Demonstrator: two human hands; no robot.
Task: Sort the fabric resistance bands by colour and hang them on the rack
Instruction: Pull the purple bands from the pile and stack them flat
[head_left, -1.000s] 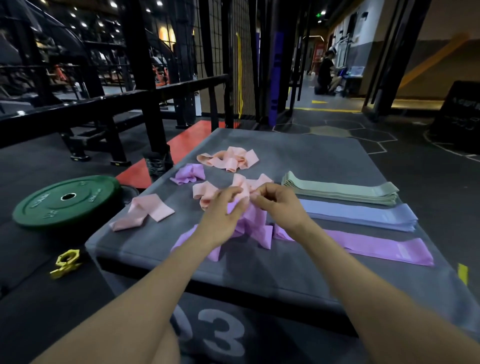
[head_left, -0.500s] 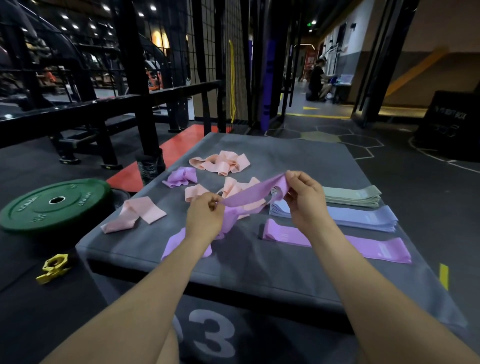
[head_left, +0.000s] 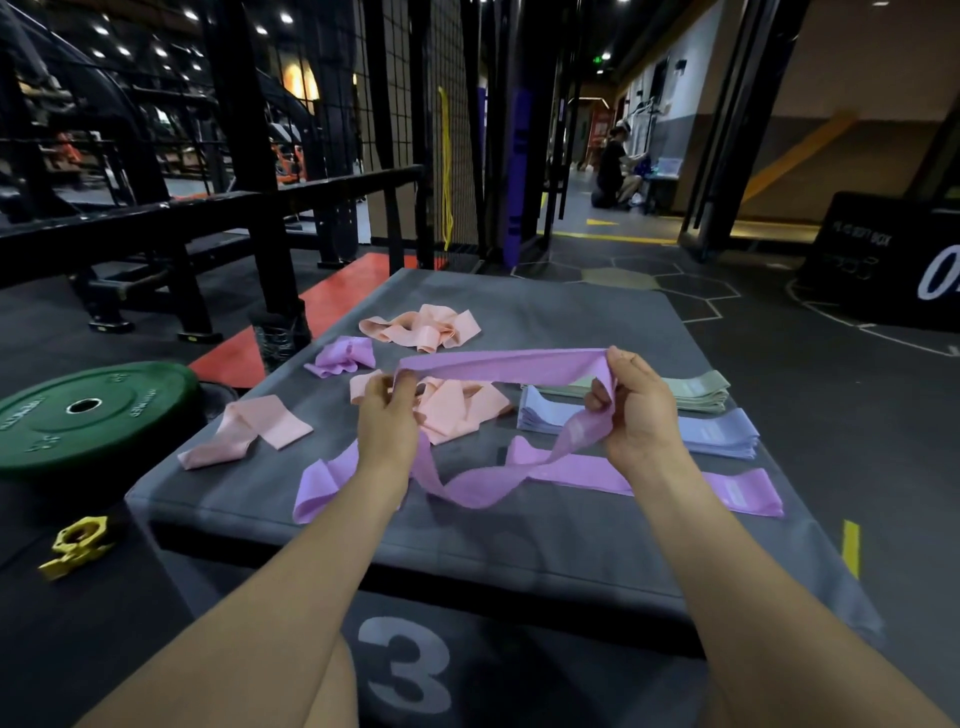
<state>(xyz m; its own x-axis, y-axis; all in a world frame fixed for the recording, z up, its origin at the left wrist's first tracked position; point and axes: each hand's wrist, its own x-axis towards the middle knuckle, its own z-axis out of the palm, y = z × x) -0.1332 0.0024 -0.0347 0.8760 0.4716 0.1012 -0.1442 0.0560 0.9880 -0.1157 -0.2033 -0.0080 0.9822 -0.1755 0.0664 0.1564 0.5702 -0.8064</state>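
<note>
My left hand (head_left: 388, 415) and right hand (head_left: 631, 410) each pinch an end of the purple band (head_left: 498, 364), which a second ago was bunched in the loose pile and is now lifted and pulled out long above the desk (head_left: 519, 540), its lower loop twisted and sagging onto the flat purple band (head_left: 649, 480). It looks ready to lie there, beside the blue stack (head_left: 717, 434) and green stack (head_left: 701, 389). The box front reads "3"; another box's white lettering is too blurred to read.
</note>
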